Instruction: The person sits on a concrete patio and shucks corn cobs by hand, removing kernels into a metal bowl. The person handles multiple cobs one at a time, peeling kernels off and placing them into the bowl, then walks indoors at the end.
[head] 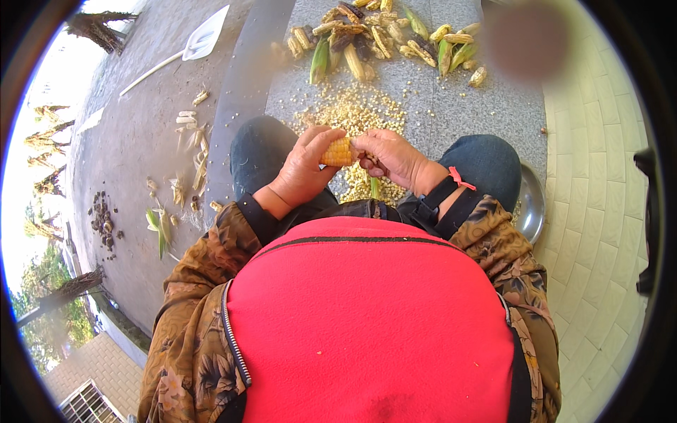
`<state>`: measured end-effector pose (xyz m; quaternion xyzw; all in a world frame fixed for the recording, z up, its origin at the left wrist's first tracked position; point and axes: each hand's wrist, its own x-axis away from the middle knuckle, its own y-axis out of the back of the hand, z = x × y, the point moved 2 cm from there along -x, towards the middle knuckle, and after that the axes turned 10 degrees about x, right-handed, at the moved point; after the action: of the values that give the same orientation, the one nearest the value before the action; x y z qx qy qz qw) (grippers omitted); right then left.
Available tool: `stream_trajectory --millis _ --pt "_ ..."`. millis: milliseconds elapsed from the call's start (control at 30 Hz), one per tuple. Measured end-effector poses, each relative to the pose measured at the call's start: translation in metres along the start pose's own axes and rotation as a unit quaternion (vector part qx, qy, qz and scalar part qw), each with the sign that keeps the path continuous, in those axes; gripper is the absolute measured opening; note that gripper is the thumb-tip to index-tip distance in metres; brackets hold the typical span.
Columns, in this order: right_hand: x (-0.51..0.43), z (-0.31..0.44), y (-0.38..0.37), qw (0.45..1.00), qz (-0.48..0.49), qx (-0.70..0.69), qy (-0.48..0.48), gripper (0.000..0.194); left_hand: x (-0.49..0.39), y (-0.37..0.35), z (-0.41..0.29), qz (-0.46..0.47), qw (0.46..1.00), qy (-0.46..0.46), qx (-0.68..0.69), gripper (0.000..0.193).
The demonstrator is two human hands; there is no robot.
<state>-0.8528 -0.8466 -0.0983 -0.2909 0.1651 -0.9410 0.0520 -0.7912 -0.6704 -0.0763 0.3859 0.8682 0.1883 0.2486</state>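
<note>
My left hand (301, 169) is wrapped around a short ear of yellow corn (337, 152), held above my lap between my knees. At the ear's right end my right hand (394, 157) grips it, thumb and forefinger against the end and the other fingers curled below. A few loose kernels seem to show beneath those curled fingers. Under and beyond both hands spreads a pile of pale corn kernels (365, 111) on the grey stone slab (486, 113). A green husk leaf (375, 187) pokes out of the kernels near my lap.
Several corn ears (381, 39), some in green husk, lie heaped at the slab's far end. A metal bowl (531, 206) sits beyond my right knee, near a tiled wall (587, 174). A white shovel (205, 36) and scattered husks (161, 224) lie on the lower ground leftward.
</note>
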Motion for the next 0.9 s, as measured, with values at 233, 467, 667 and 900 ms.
stream_trajectory --millis 233,467,667,900 --pt "-0.005 -0.004 0.0 0.995 -0.027 0.098 0.005 0.022 -0.001 -0.003 -0.002 0.017 0.999 -0.03 0.005 0.051" --pt "-0.002 -0.002 -0.002 0.995 -0.049 0.06 0.057 0.014 -0.003 0.0 -0.004 -0.02 1.0 -0.003 -0.007 0.051" --pt "0.007 0.008 -0.003 0.998 -0.01 -0.038 0.047 0.012 -0.002 0.003 -0.005 -0.032 0.999 -0.004 0.001 0.051" --pt "0.002 0.007 -0.001 0.999 0.02 -0.016 0.033 0.018 -0.001 0.003 -0.004 -0.015 1.0 -0.023 0.005 0.051"
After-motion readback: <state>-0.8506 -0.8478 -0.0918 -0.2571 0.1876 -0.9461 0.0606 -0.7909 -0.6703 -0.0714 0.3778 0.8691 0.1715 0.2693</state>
